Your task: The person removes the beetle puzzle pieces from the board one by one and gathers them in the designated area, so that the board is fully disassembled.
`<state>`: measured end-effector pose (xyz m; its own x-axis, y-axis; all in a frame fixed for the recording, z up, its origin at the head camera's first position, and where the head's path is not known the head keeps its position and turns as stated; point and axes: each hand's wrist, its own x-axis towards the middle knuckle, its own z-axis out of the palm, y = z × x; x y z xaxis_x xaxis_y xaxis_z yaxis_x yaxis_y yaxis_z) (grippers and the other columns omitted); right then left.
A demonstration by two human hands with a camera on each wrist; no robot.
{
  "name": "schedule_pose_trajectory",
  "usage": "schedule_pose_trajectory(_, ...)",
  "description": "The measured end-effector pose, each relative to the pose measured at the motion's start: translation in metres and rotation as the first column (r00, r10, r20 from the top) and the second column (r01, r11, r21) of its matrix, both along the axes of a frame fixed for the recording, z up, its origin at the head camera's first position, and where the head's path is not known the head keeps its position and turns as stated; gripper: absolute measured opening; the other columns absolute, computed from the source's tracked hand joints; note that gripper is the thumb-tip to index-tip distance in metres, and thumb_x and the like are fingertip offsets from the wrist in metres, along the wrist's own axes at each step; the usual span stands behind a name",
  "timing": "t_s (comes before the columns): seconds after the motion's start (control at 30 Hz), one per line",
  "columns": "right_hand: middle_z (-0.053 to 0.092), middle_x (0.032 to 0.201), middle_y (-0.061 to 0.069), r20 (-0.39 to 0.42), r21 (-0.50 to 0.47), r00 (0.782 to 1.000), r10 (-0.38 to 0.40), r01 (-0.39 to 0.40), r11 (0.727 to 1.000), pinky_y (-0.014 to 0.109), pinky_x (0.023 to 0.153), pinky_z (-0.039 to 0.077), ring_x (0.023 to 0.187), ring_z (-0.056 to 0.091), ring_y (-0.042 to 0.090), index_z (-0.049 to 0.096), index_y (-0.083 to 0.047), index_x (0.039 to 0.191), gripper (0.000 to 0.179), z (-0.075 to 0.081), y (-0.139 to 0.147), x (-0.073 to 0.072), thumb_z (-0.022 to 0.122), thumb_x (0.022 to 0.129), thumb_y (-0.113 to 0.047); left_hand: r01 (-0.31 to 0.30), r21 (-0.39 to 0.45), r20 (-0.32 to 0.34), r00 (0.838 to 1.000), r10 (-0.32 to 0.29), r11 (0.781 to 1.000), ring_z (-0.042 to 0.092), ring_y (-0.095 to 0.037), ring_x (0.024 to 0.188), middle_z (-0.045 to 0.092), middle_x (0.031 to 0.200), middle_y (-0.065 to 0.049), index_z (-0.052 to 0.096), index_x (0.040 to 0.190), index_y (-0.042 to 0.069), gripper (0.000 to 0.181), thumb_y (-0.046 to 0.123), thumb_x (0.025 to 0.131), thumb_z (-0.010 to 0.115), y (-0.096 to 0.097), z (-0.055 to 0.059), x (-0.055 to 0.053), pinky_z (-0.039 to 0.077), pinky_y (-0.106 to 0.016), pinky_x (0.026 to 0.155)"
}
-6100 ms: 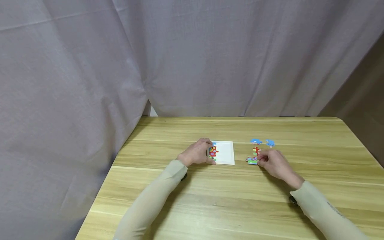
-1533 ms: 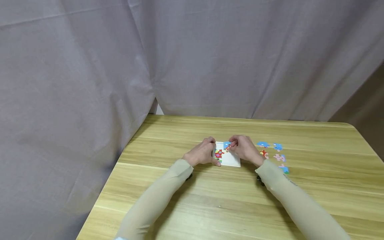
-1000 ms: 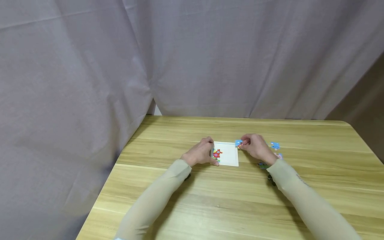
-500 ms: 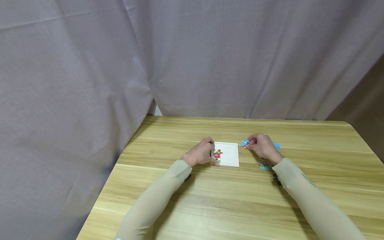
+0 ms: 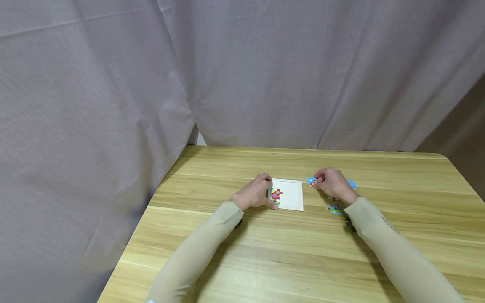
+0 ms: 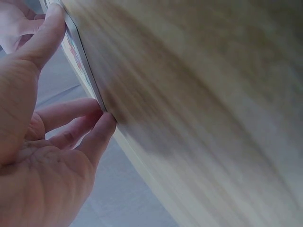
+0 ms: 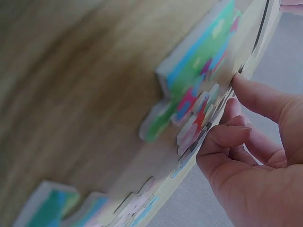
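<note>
My left hand (image 5: 254, 193) holds the left side of a white square puzzle tray (image 5: 301, 197), thumb at the near edge and fingers at the far edge. In the left wrist view its fingertips meet the thin edge of the tray. Red-spotted puzzle pieces (image 5: 276, 193) lie inside along the tray's left side; the rest of its visible inside is white. Right of the tray, my right hand (image 5: 335, 184) pinches a blue puzzle piece (image 5: 310, 180) with red and yellow on it, at table level. The fingers partly cover this piece.
Loose pieces lie around my right hand: a blue one (image 5: 352, 184) beyond it and a blue-green one (image 5: 335, 210) under the wrist. The right wrist view shows a green-blue piece (image 7: 203, 56) close up. A grey curtain (image 5: 257, 75) hangs behind the wooden table (image 5: 276, 244).
My right hand has carried the blue piece from over the tray to the table on its right. Blue seen earlier at the tray's upper left is gone. My left hand stays at the tray.
</note>
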<state>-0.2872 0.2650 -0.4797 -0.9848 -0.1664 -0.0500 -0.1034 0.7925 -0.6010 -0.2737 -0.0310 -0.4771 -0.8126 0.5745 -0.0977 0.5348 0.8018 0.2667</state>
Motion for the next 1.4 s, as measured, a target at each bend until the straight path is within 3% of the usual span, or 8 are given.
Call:
schedule_pose_trajectory(0.23,0.069,0.091,0.009,0.018,0.0,1.0,0.001,-0.001,1.0,0.028,0.076,0.047,0.078,0.058,0.015,0.069,0.012,0.122,0.03,0.0,0.001,0.0,0.075,0.098,-0.005,-0.002,0.002,0.002,1.0,0.002,1.0,0.055,-0.021,0.142,0.055,0.155,-0.004,0.074,0.119,0.007,0.057,0.049,0.086,0.092,0.0,0.0,0.0,0.052,-0.028,0.119)
schedule_pose_trajectory(0.47,0.07,0.094,0.011,-0.009,0.01,1.0,-0.01,0.011,1.0,0.028,0.079,0.047,0.082,0.06,0.017,0.067,0.013,0.129,0.038,0.003,-0.004,0.001,0.076,0.098,-0.007,-0.006,0.007,0.011,1.0,0.006,1.0,0.054,-0.022,0.143,0.055,0.156,-0.004,0.074,0.111,0.009,0.05,0.049,0.086,0.091,0.0,0.001,0.0,0.053,-0.028,0.118)
schedule_pose_trajectory(0.6,0.07,0.097,0.011,-0.007,0.012,1.0,-0.006,0.006,1.0,0.03,0.079,0.048,0.083,0.06,0.019,0.067,0.012,0.132,0.039,0.007,-0.01,0.004,0.074,0.1,-0.009,-0.009,0.003,0.011,1.0,0.009,1.0,0.055,-0.021,0.141,0.055,0.155,-0.003,0.075,0.115,0.009,0.053,0.05,0.086,0.091,0.0,0.001,0.0,0.053,-0.026,0.116)
schedule_pose_trajectory(0.97,0.075,0.096,0.018,-0.128,-0.024,0.986,0.102,-0.106,0.994,0.032,0.079,0.053,0.086,0.066,0.023,0.075,0.011,0.114,0.019,0.006,-0.041,0.016,0.071,0.099,0.001,-0.005,0.008,0.013,1.0,0.005,1.0,0.055,-0.021,0.141,0.056,0.155,-0.003,0.075,0.116,0.008,0.055,0.05,0.085,0.092,-0.001,0.002,0.0,0.052,-0.028,0.119)
schedule_pose_trajectory(1.4,0.08,0.096,0.017,-0.137,-0.011,0.972,0.193,-0.197,0.98,0.041,0.081,0.062,0.087,0.072,0.023,0.079,0.006,0.104,0.012,-0.003,-0.077,0.017,0.07,0.097,0.004,0.001,0.012,0.006,1.0,-0.001,1.0,0.056,-0.021,0.141,0.057,0.154,-0.003,0.075,0.11,0.01,0.051,0.051,0.086,0.092,-0.001,0.0,-0.004,0.05,-0.029,0.12)
